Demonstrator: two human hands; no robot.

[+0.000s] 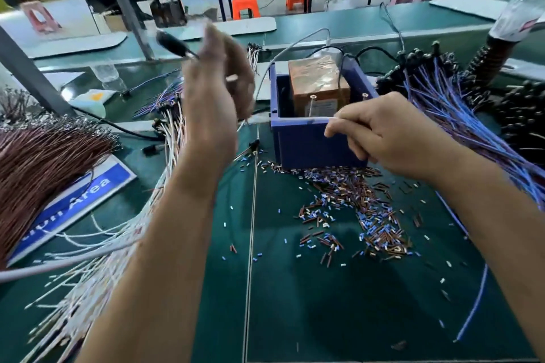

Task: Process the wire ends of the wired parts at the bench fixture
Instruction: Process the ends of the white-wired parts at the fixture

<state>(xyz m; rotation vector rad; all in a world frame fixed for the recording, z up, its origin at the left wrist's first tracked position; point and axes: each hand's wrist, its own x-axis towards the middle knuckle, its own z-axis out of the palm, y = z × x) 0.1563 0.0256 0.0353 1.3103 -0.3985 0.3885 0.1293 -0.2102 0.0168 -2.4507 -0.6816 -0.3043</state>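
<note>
Left hand (215, 76) raised, fingers pinching; right hand (392, 135) low, fingers curled, pinching.

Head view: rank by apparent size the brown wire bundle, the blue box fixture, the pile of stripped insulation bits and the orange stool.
1. brown wire bundle, nearer the camera
2. pile of stripped insulation bits and blue box fixture: too alike to rank
3. orange stool, far off, so unsure

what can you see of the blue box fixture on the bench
The blue box fixture is an open-topped square box, plastic-looking, standing upright on the green bench mat. Inside sits a brown block wrapped in shiny film. The right hand pinches a white wire along its front rim. Cut insulation bits lie before it.
</note>
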